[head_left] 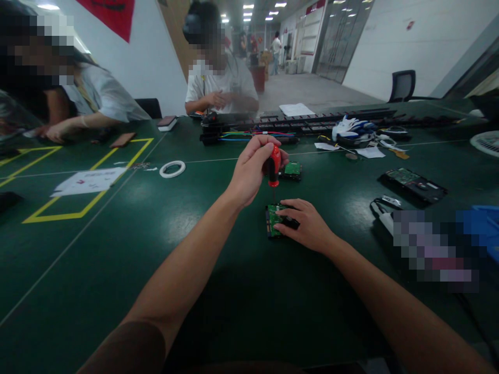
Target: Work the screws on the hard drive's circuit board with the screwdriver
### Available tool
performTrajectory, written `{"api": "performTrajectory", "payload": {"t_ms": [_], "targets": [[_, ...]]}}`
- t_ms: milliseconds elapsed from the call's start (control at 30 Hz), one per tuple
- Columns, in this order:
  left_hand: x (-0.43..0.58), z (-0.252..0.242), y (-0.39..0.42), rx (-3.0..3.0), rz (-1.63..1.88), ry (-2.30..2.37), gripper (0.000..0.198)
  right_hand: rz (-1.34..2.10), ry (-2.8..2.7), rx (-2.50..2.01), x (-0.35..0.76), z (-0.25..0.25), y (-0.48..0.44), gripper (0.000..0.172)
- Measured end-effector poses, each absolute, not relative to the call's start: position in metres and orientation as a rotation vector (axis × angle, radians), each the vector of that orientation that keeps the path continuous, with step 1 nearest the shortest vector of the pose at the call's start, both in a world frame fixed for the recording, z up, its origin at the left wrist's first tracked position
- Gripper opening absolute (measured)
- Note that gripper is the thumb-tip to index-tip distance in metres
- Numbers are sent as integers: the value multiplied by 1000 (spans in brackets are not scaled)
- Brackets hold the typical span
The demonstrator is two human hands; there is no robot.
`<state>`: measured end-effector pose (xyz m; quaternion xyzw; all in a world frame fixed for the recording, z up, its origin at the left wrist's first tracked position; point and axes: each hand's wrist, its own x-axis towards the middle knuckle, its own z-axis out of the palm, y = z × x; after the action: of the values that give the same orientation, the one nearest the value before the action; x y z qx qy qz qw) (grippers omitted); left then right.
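Observation:
In my left hand (251, 169) is a screwdriver (275, 161) with a red and black handle, gripped from above and held upright. Its thin shaft points down at a hard drive (272, 224) with a green circuit board facing up; whether the tip sits in a screw is too small to tell. My right hand (306, 223) lies over the right side of that drive, fingers spread and touching its top, hiding part of it. Just behind, a second hard drive (292, 170) with a green board lies partly behind my left hand.
A larger drive (413, 186) lies to the right, near a blurred-out item (429, 249). White and blue gloves (353, 130), cables and black strips (312, 122) line the back. A tape roll (172, 169) and paper (89, 181) are leftward. A person (222, 85) sits opposite; others sit left.

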<state>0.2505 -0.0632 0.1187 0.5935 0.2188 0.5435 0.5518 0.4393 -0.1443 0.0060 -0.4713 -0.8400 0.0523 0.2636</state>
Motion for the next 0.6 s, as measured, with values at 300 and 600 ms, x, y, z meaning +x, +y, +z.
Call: {"api": "performTrajectory", "payload": {"t_ms": [300,600], "targets": [[255,115,-63,1402,1339,628,34,150,-2266,-1272,439,8,-144,33],[253,118,-67,1429,1277,582,32,141,-2269,-1272,440,6,-143,32]]}}
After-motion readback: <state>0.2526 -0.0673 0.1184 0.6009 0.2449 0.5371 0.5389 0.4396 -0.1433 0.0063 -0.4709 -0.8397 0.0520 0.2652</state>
